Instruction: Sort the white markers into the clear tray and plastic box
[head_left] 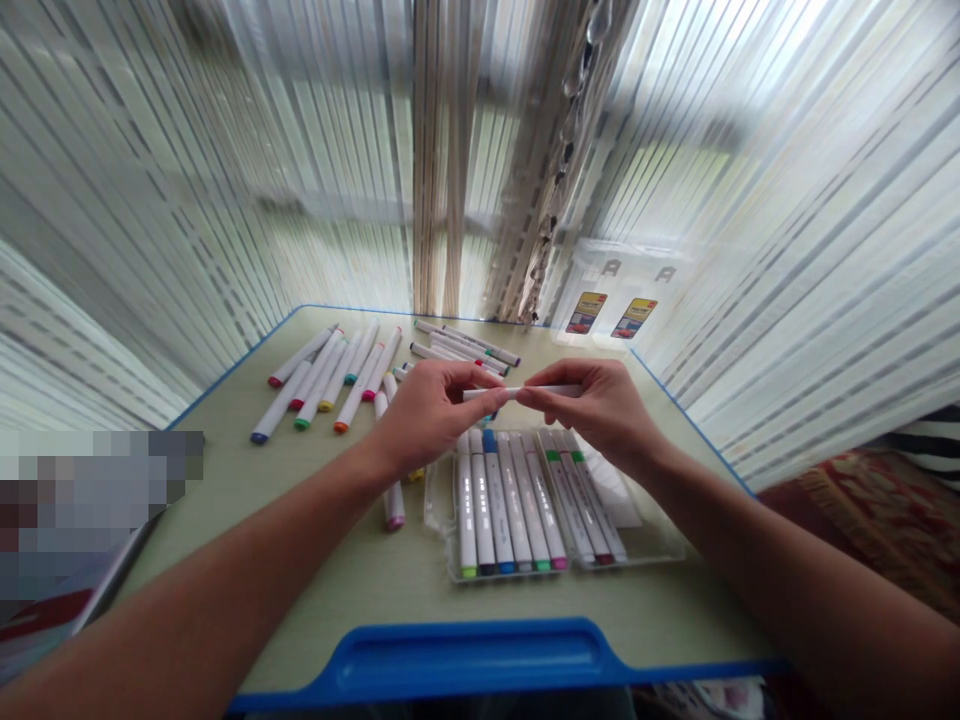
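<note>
Near the far edge of the clear case [656, 542], the left hand [430, 412] and right hand [606, 405] pinch a white marker [559, 390] between thumbs and fingers, seemingly to steady it. The case apparently keeps other markers [502, 510] aligned.

Daylight enters through the curtain [352, 170], brightest at upper right; lower right corner dim. Table [225, 480] softly lit, shadows faint. Slight glare on clear case [660, 552]; print on pens [498, 510] illegible. Curtain strands smeared, stretched toward edges: wide-angle distortion. Left edge, lower half: coarse pixel blocks.
</note>
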